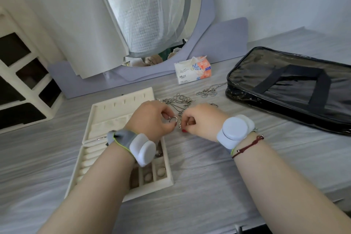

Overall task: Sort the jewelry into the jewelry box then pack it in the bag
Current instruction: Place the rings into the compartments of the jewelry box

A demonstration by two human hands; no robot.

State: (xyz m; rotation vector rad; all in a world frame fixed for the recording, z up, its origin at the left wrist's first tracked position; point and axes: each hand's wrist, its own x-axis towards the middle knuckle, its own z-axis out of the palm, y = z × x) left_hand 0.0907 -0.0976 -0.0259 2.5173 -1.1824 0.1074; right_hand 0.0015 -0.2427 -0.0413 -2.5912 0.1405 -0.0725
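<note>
An open cream jewelry box (106, 118) lies on the table at centre left, with rings in its small front compartments (161, 171). My left hand (150, 119) is above the box's right edge and pinches a silver ring (173, 119). Close beside it, my right hand (201, 119) pinches another small silver piece (180, 125) just over the table. A tangle of silver chains (180, 100) lies right behind both hands, with another chain (208, 92) further right. The black see-through bag (296, 89) lies flat at the right.
A tissue pack (192, 70) stands behind the chains. A round mirror (148, 15) on a lilac stand leans at the back. A white organiser with dark cubbies (20, 81) fills the left edge. The table's front edge runs at lower right.
</note>
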